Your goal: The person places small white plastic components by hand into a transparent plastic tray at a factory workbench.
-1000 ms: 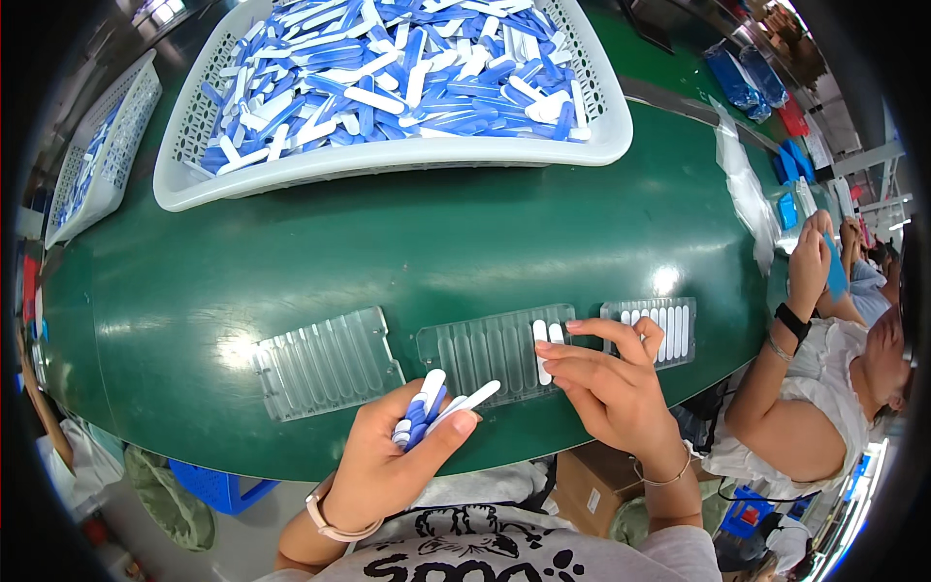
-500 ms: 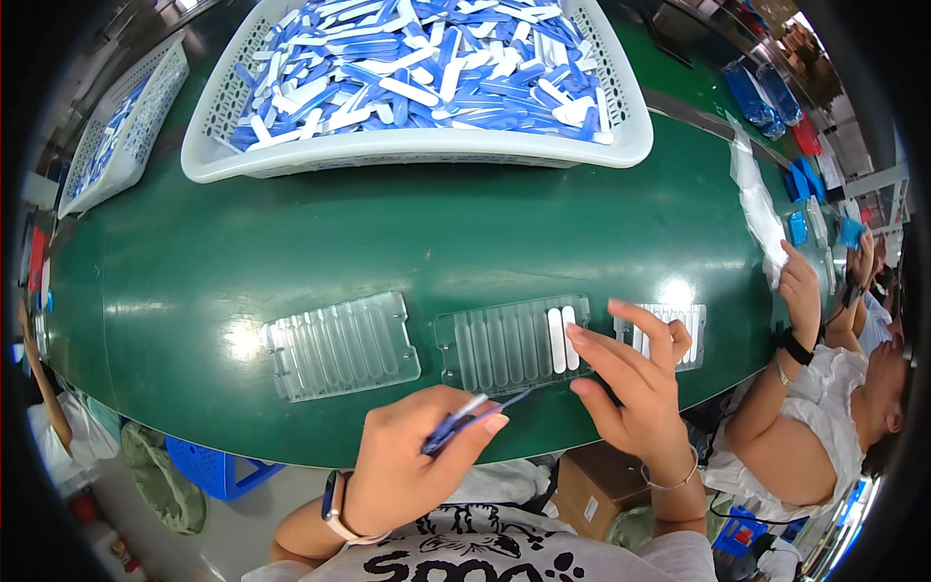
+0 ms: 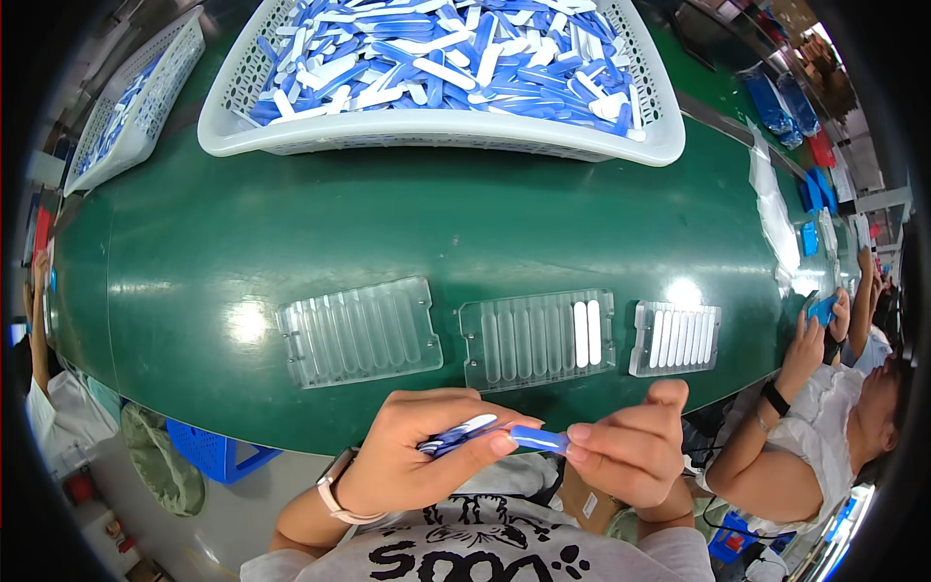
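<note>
My left hand (image 3: pixel 417 451) is closed around a small bundle of blue-and-white round-ended strips (image 3: pixel 461 435), which look like nail files. My right hand (image 3: pixel 630 446) pinches one end of a blue strip (image 3: pixel 538 439); its other end meets the left fingertips. Beyond my hands lie three clear slotted plastic trays. No strips show in the left tray (image 3: pixel 359 332). In the middle tray (image 3: pixel 529 339), two white strips (image 3: pixel 588 333) fill the rightmost slots. Several white strips lie side by side in the right tray (image 3: pixel 640 339).
A large white basket (image 3: pixel 436 131) heaped with blue and white strips stands at the back. Another basket (image 3: pixel 145 116) is far left. At right, a co-worker's hands (image 3: pixel 815 335) hold a blue packet near a white plastic sheet (image 3: pixel 773 213). A blue crate (image 3: pixel 218 451) stands below the table's left edge.
My right hand has drawn back from the middle tray toward my left hand and now pinches a blue strip. The right tray, partly hidden before, shows fully. The co-worker's hand has left the plastic sheet.
</note>
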Motion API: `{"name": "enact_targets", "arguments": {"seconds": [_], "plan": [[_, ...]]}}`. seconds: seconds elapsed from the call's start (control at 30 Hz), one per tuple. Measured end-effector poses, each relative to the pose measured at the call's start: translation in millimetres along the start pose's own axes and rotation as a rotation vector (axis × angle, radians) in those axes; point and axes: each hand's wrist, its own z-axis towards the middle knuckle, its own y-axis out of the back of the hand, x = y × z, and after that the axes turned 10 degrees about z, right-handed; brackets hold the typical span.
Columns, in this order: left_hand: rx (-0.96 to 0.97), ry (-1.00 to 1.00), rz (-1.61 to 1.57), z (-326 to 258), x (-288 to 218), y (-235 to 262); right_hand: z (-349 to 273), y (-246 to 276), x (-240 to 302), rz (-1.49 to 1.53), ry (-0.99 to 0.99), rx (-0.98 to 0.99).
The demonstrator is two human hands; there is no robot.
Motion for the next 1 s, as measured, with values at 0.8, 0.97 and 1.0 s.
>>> {"name": "enact_targets", "arguments": {"seconds": [0.8,0.97,1.0], "plan": [[-0.02,0.505,-0.687,5,2,-2,5,-23,-22,-0.288,-0.375,-0.173],[-0.015,0.487,-0.608,3,4,-3,6,-23,-11,-0.442,-0.367,0.098],[-0.011,0.488,-0.609,3,4,-4,6,-22,-8,-0.445,-0.37,0.097]]}}
